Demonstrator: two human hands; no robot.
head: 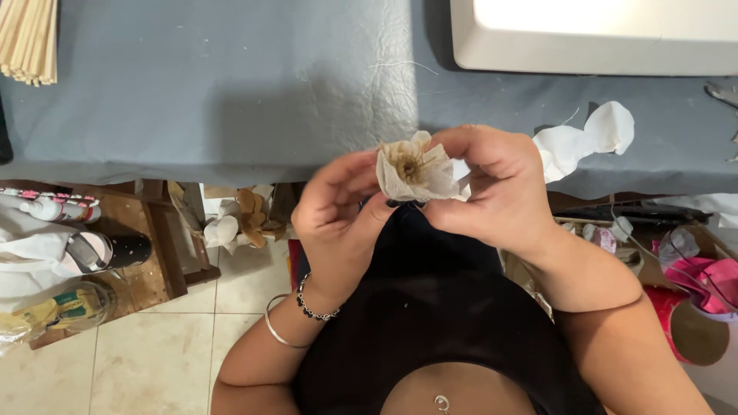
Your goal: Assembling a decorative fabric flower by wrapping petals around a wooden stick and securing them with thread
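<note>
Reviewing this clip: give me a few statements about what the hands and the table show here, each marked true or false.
1. Both hands hold a small paper flower. True.
2. The left hand wears no jewellery. False: a beaded bracelet and a silver bangle sit on that wrist.
3. A bundle of wooden sticks lies at the table's far left corner. True.
4. The table is covered with a red cloth. False: the cloth is blue-grey.
5. White petal-shaped pieces lie on the cloth beside the right hand. True.
</note>
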